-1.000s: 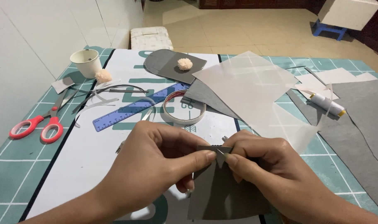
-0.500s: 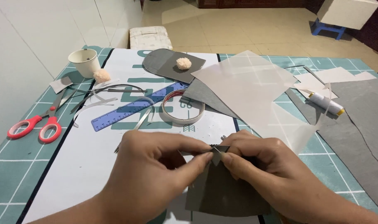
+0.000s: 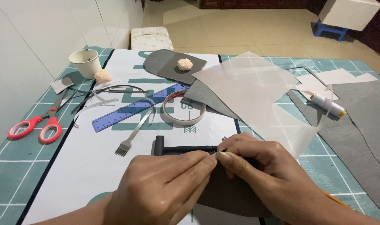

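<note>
Dark grey leather piece (image 3: 231,193) pinched at its top edge between both hands, low on the desk (image 3: 15,175).

Head view: the left hand (image 3: 165,191) lies knuckles up with thumb and forefinger closed on the leather's upper edge; the right hand (image 3: 260,171) meets it fingertip to fingertip, curled over the same edge and gripping it too. The leather is flat, matte and curved along its lower side, mostly hidden under the hands. Just beyond the leather lies a black mallet (image 3: 181,148) on its side; beyond and left of the leather are a pricking fork (image 3: 133,135), a blue ruler (image 3: 135,108) and a tape roll (image 3: 183,108). Far left of the leather rest red scissors (image 3: 35,127); to its right, beyond it, lies a thread spool (image 3: 327,105).
</note>
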